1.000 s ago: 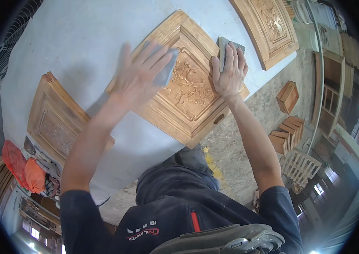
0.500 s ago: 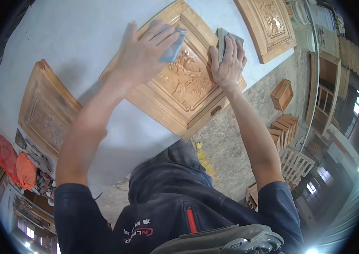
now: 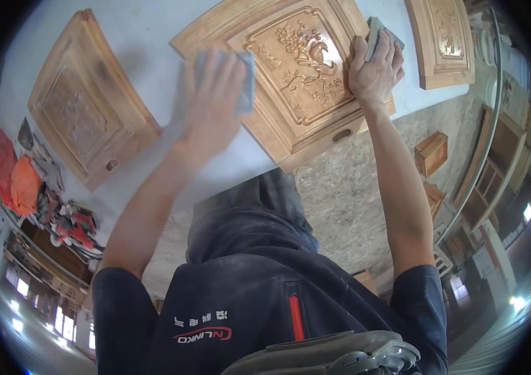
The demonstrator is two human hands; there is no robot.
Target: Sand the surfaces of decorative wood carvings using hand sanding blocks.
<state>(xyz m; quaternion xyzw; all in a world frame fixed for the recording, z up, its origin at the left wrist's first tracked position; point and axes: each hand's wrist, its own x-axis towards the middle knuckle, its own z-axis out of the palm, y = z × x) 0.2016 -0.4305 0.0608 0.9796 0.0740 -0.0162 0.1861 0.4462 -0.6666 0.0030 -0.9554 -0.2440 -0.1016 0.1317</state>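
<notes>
A carved wooden door panel (image 3: 302,67) with raised bird and blossom relief lies at the front of the pale table. My left hand (image 3: 211,106) is motion-blurred over the panel's left edge, its fingers pressed on a flat blue-grey pad (image 3: 246,87), probably abrasive. My right hand (image 3: 375,72) grips a grey block (image 3: 380,30) at the panel's right edge, thumb along its left side. A second carved panel (image 3: 71,100) lies to the left on the table, and a third (image 3: 444,44) at the far right.
Red and orange cloths (image 3: 25,184) are heaped at the table's (image 3: 134,31) left end. Below its right edge, a wooden drawer (image 3: 429,153) rests on the concrete floor (image 3: 347,187). A wooden cabinet frame (image 3: 497,175) stands farther right, beyond a long curved rail.
My left hand with the pad has moved left and down to the panel's left edge. The view has shifted: panels sit higher in the picture and my right hand farther right.
</notes>
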